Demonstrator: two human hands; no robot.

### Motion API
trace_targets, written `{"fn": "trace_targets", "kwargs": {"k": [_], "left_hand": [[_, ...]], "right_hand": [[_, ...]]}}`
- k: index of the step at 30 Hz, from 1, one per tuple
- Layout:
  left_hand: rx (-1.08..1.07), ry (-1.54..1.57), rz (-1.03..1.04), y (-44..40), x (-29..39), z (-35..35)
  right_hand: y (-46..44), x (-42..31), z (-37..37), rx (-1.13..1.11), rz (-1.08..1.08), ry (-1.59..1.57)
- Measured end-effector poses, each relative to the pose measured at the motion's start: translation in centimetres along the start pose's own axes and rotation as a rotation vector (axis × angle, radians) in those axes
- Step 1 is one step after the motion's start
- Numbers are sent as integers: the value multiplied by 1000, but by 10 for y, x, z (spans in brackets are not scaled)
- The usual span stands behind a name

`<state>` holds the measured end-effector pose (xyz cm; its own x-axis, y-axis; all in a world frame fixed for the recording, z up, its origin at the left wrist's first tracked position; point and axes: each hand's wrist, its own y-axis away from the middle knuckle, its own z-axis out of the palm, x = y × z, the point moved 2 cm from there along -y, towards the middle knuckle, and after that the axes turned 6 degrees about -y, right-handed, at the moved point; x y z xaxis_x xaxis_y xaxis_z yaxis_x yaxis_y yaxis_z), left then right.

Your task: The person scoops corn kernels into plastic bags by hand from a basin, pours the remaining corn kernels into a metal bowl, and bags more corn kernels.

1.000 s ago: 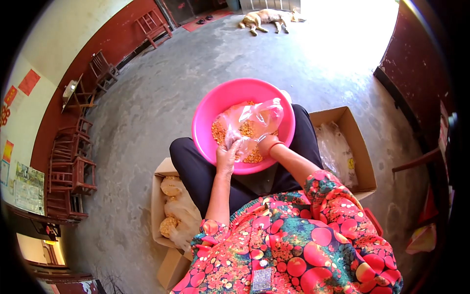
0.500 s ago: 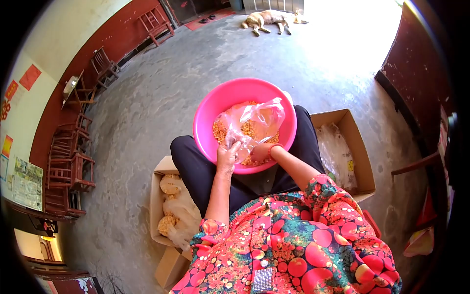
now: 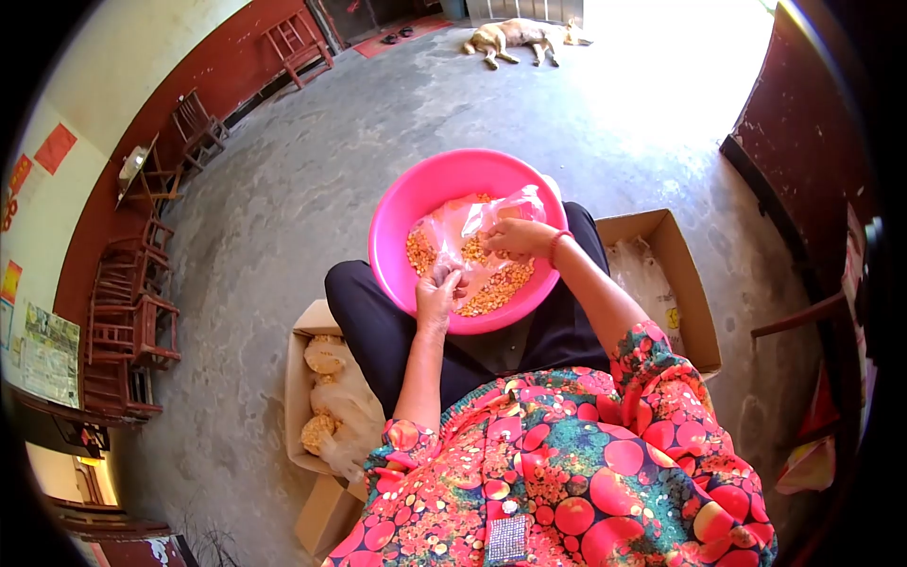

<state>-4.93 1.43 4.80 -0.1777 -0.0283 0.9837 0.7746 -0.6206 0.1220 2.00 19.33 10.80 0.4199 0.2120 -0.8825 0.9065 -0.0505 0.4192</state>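
A pink plastic basin (image 3: 397, 203) rests on the person's lap, with loose yellow corn kernels (image 3: 496, 291) across its bottom. A clear plastic bag (image 3: 455, 222) lies over the kernels inside it. At the near left side of the basin, my left hand (image 3: 438, 295) pinches the edge of the bag between thumb and fingers. My right hand (image 3: 521, 238), with a red band at the wrist, is over the right part of the bag, fingers curled downward. What those fingers hold, if anything, is hidden beneath the hand.
An open cardboard box (image 3: 307, 378) at the left holds filled bags of yellow pieces. Another cardboard box (image 3: 694, 293), at the right, contains clear plastic bags (image 3: 642, 279). A dog (image 3: 520, 40) lies on the floor by the doorway. Wooden chairs (image 3: 151, 331) line the left wall.
My right hand has come up from the kernels at the basin's near side and moved away from me, over the bag. My left hand keeps its pinch on the bag, nearly still.
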Motion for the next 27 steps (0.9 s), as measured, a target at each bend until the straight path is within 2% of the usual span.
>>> {"fn": "trace_targets", "kwargs": {"k": [2,3,5,8,9,10,12,13,15,16,18,19,20,22,24,26,27], "left_hand": [[3,7,-6,1,2,1],[9,16,-13,1,3,2],[12,8,-6,1,4,2],[28,10,-1,0,3,1],[42,14,5,0,1,0],[44,18,2,0,0,-1],[74,21,28,0,-1,-3],[74,5,47,-1,-2,-3],[82,15,42,-3,-7,-5],[89,22,38,-4,-5,-5],[62,78,18,-2,-2,-4],[35,135,-5,-1,0,-3],[35,129,-7,-2,0,-4],[51,138,-14,-2,-1,-4],[81,123,-5,-2,-2,-2],[114,108,3,-2,0,-5],[93,109,-8,-2,0,-5]], "right_hand": [[-10,-4,6,85,-331,482],[-16,-3,8,132,-280,321],[-31,-1,13,368,-371,495],[-37,13,18,469,-414,641],[-24,4,16,300,-291,513],[-11,-4,16,296,-287,515],[8,-2,29,-185,26,103],[12,0,36,-187,29,105],[18,5,57,-350,127,191],[14,11,64,-349,127,191],[-16,37,79,-268,-358,613],[-44,68,85,-135,-526,650],[-54,77,92,-134,-529,645],[-64,73,98,165,-303,636],[-59,52,100,171,-319,719],[-42,18,99,135,-275,528],[-40,13,101,42,-272,640]]}}
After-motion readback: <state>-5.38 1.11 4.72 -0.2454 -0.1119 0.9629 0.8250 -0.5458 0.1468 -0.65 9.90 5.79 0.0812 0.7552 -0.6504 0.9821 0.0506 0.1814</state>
